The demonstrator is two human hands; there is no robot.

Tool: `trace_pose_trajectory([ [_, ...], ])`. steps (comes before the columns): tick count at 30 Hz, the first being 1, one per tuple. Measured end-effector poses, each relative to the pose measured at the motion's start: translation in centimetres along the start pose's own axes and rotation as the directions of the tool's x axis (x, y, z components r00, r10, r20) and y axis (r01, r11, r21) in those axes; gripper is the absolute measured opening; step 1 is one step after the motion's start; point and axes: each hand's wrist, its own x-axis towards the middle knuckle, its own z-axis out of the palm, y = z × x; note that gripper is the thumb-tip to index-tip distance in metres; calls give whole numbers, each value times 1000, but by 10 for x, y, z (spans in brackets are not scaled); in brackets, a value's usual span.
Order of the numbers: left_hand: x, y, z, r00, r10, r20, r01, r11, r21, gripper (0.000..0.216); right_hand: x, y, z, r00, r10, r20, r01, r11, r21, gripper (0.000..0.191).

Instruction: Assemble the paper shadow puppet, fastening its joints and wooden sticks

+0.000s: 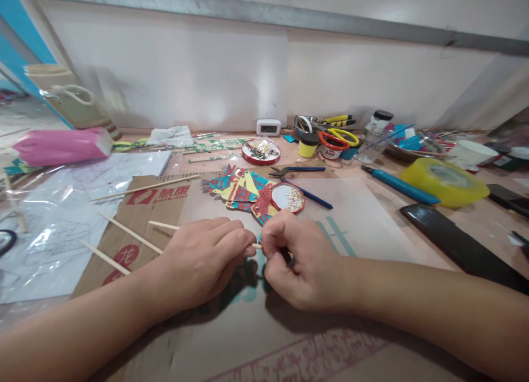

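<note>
My left hand (212, 255) is closed round a thin wooden stick (257, 246), whose pale end pokes out past the fingertips. My right hand (303, 258) is curled in a pinch right at that end. What its fingers grip is mostly hidden; a small dark bit shows between them. Just beyond the hands lies a painted card figure (243, 190) in red, blue and yellow, with jointed pieces. A small round lid (288, 198) holding gold-coloured bits overlaps its right side. Behind that lie blue-handled pliers (306, 194), jaws pointing left.
Several wooden sticks (128, 231) lie on cardboard (144, 205) at left. Further back are a dish of beads (261, 151), a small clock (268, 127), paint jars (308, 145) and scissors (330, 142). At right sit yellow tape (444, 182), a blue cutter (399, 184) and a black object (458, 238).
</note>
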Motion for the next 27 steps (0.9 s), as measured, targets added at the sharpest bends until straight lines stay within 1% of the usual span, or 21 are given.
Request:
trace_pose_trajectory([
  [3,1,1,-1,1000,4,0,-4,1000,11,27,1,-1,-2,1000,-12,16,13,999,-51,21],
  [7,3,4,-2,1000,19,-13,-18,997,74,29,3,0,-4,998,-29,57,36,992,-121,18],
  [10,2,6,-1,1000,8,-23,-6,993,119,28,4,2,-3,998,27,57,-20,992,-122,17],
  [13,1,7,2,999,-15,-39,20,992,127,27,4,4,-1,997,68,38,-64,992,-113,17],
  [19,1,7,3,998,-36,-61,42,995,95,34,3,6,0,1000,-19,-7,19,998,-66,18],
  [24,3,7,-1,997,-35,-71,40,997,69,34,0,6,3,996,-80,-27,80,997,2,24],
  [25,4,8,-2,997,-35,-68,40,997,68,35,0,6,4,998,-63,-30,64,998,28,25],
  [27,4,8,-3,997,-45,-59,49,997,63,36,-1,6,5,999,35,-22,-33,994,105,25],
])
